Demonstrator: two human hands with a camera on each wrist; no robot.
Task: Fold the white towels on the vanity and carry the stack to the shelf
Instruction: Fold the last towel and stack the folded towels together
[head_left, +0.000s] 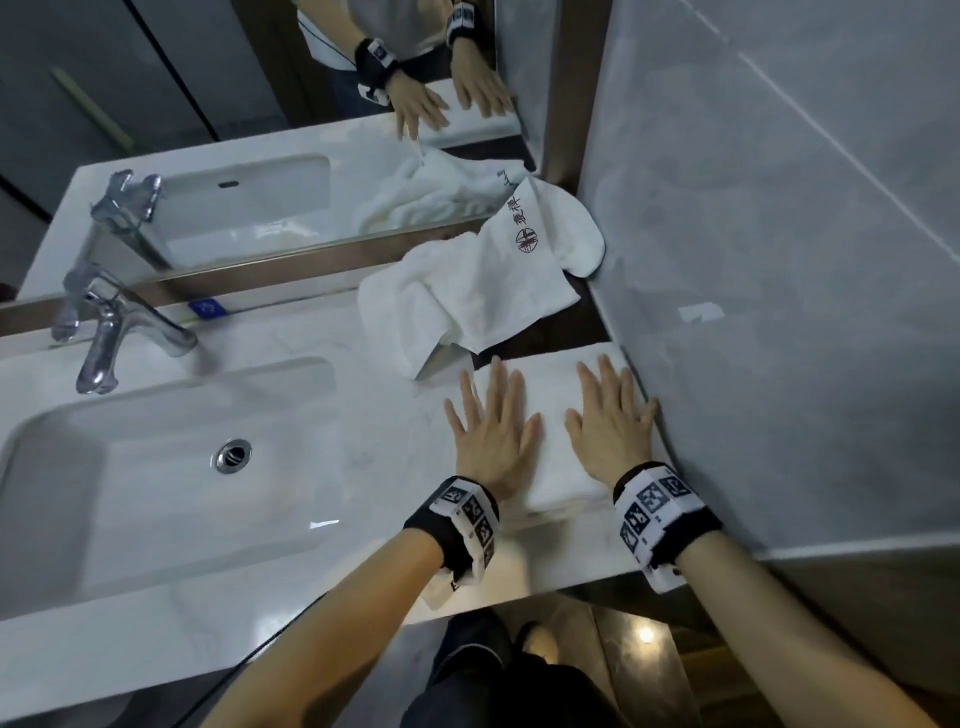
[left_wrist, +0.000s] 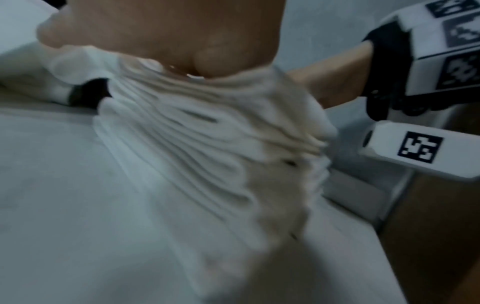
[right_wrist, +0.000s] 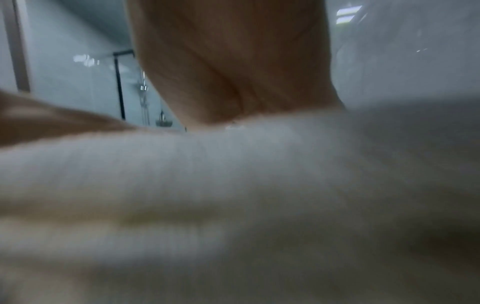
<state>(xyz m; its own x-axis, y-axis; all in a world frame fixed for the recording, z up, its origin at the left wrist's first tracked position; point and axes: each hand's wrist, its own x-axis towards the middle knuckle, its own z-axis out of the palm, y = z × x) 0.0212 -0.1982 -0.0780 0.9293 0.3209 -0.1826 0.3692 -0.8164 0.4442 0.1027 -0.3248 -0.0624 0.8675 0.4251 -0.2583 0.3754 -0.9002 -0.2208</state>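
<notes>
I have both palms flat on the folded towel (head_left: 553, 415), which lies at the right end of the vanity (head_left: 322, 374), its right side against the grey wall (head_left: 779, 260) and its near edge close to the front lip. My left hand (head_left: 491, 431) presses the towel's left half and my right hand (head_left: 610, 421) the right half, fingers straight and spread, gripping nothing. The left wrist view shows the layered near edge of the folded towel (left_wrist: 207, 156) under the heel of that hand, so I judge it is folded several times over.

What the next move hangs on, I think, is the loose towel (head_left: 483, 291). It lies straight ahead of my fingertips, toward the back right corner by the mirror (head_left: 260, 78), crumpled, with a printed red mark facing up. One corner hangs down almost to the far edge of the folded towel; I cannot tell whether they touch. It sits more in line with my left hand, so that hand looks nearer to it.

The shelf is not in any view. The right wrist view is smeared: only my palm (right_wrist: 233, 61) and pale cloth. How many towels make up the crumpled heap I cannot make out. The sink (head_left: 156, 467) and tap (head_left: 111, 327) sit off to the left.
</notes>
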